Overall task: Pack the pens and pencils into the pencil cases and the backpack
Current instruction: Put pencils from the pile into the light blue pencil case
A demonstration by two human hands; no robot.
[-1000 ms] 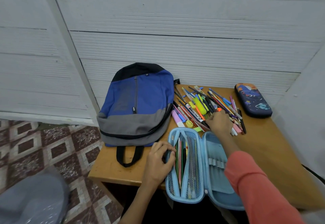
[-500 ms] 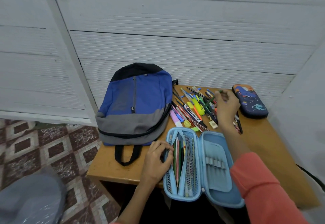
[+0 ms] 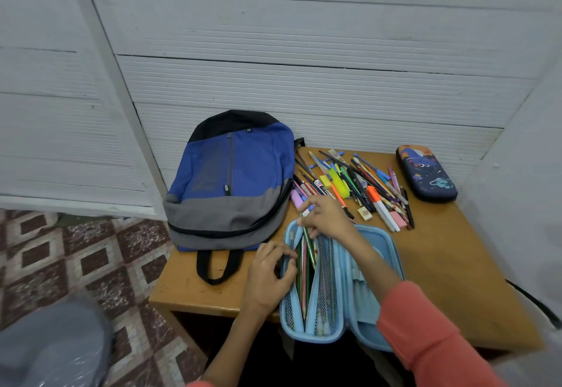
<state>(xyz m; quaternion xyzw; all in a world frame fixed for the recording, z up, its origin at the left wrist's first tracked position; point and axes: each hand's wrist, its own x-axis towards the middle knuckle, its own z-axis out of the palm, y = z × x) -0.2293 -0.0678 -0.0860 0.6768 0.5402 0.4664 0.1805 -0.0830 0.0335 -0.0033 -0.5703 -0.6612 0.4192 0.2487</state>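
Observation:
A light-blue pencil case [image 3: 374, 253] lies open at the table's near edge, its mesh pocket holding several pencils. My left hand [image 3: 267, 277] grips the left rim of that pocket and holds it apart. My right hand [image 3: 327, 216] pinches a green pencil [image 3: 308, 243] whose lower end is inside the pocket. A heap of loose pens, pencils, markers and erasers [image 3: 352, 186] lies behind the case. A blue, grey and black backpack [image 3: 231, 180] lies flat and zipped at the left. A dark-blue space-print pencil case [image 3: 425, 174] sits shut at the far right.
The small wooden table [image 3: 450, 265] stands against a white panelled wall [image 3: 304, 82], with another wall close on the right. Patterned tiled floor [image 3: 91, 259] lies to the left, and a grey plastic-wrapped object [image 3: 51, 344] sits at bottom left.
My right hand came back from the far side of the heap with a green pencil and lowered it into the open case's mesh pocket. My left hand stayed on the pocket rim.

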